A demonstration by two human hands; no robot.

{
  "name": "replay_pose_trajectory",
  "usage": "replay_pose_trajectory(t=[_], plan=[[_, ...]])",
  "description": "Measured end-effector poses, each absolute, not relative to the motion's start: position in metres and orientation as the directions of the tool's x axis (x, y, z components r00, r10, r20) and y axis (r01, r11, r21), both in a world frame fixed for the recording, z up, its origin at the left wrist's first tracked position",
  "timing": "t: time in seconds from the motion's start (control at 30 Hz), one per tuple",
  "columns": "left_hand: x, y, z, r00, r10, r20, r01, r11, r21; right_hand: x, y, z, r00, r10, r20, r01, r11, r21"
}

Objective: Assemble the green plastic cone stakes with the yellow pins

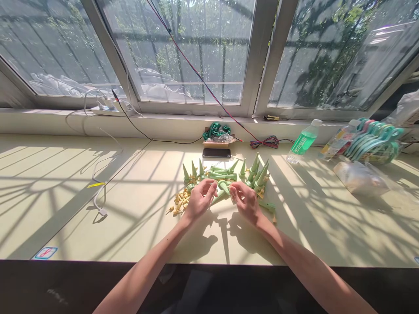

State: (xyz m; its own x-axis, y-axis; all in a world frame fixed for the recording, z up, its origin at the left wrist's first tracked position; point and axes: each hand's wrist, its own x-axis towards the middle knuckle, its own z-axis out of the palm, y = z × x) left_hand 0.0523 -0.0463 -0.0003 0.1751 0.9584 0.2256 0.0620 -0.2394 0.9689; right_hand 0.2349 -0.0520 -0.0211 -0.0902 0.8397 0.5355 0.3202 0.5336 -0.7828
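While both forearms [157, 257] angle inward over the bench [131, 237], left hand [200, 199] and right hand [245, 201] face each other, fingers curled toward thumbs; green cone [223, 186] between them, can't tell if either grips it. Small yellow pieces [179, 204] beside left hand.

On the counter [137, 244]: peg pile [181, 201] left of the hands [200, 199]; cones [261, 176] beyond them; farther back, phone [216, 153], then box [218, 143]; bottle [303, 140] at right.
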Motion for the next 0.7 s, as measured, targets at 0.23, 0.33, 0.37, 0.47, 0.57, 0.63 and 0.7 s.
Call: replay_pose_trajectory(t=[0.23, 0.33, 0.37, 0.47, 0.57, 0.63, 0.7], plan=[[0.053, -0.049, 0.008, 0.349, 0.935, 0.058, -0.095, -0.026, 0.995, 0.234, -0.052, -0.021, -0.143, 0.791, 0.595, 0.388, 0.598, -0.702], [0.053, -0.050, 0.009, 0.346, 0.938, 0.038, -0.115, 0.002, 0.993, 0.233, -0.052, -0.022, -0.150, 0.805, 0.574, 0.391, 0.581, -0.714], [0.052, -0.050, 0.008, 0.342, 0.939, 0.036, -0.120, 0.006, 0.993, 0.233, -0.052, -0.022, -0.152, 0.813, 0.563, 0.387, 0.573, -0.722], [0.052, -0.049, 0.005, 0.338, 0.939, 0.059, -0.120, -0.020, 0.993, 0.233, -0.052, -0.023, -0.156, 0.833, 0.531, 0.376, 0.547, -0.748], [0.051, -0.047, 0.000, 0.324, 0.940, 0.109, -0.085, -0.085, 0.993, 0.232, -0.052, -0.024, -0.160, 0.847, 0.507, 0.358, 0.528, -0.770], [0.050, -0.047, -0.002, 0.312, 0.938, 0.152, -0.038, -0.148, 0.988, 0.232, -0.052, -0.024, -0.159, 0.853, 0.497, 0.350, 0.519, -0.780], [0.050, -0.048, -0.002, 0.306, 0.930, 0.206, 0.032, -0.226, 0.974, 0.231, -0.053, -0.024, -0.152, 0.860, 0.488, 0.341, 0.509, -0.790]])
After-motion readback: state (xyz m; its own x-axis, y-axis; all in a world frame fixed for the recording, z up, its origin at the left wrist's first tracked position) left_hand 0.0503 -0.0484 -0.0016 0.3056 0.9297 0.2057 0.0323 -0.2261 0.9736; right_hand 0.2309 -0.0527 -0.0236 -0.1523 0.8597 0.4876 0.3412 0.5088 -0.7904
